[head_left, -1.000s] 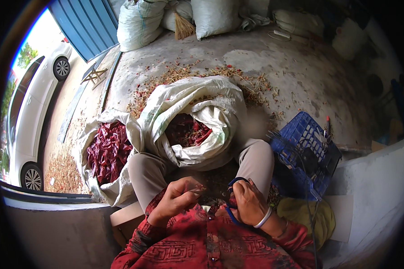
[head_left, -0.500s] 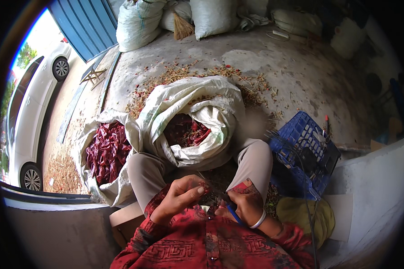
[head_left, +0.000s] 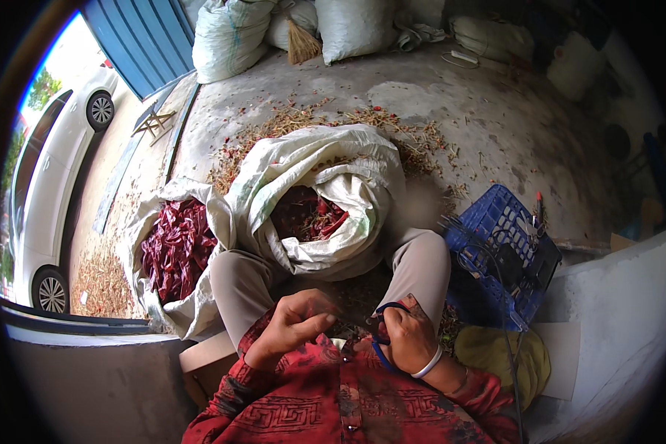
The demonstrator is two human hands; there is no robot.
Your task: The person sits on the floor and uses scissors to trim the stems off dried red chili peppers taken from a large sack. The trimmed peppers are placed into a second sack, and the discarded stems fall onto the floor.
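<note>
My left hand [head_left: 297,325] is closed in a pinch in front of my left knee, its fingertips blurred over something I cannot make out. My right hand [head_left: 408,339] grips a blue-handled tool [head_left: 383,354], probably scissors, near my lap; its tip is unclear. Between and beyond my knees sits a white woven sack [head_left: 311,159] with a rolled rim, holding dark red dried chillies [head_left: 303,214] and stems. To its left, a second sack [head_left: 148,274] is full of crumpled, deep red dried chillies [head_left: 179,251].
At the right stands a blue plastic crate [head_left: 496,222] with cables and dark items. Stems and bits [head_left: 370,117] litter the concrete floor. Full white sacks [head_left: 229,41] and a straw broom [head_left: 302,46] are at the back. A white car [head_left: 55,185] is outside the left doorway.
My right hand turned inward half a second ago and is back out to the right with the blue handle. My left fingertips have shifted slightly.
</note>
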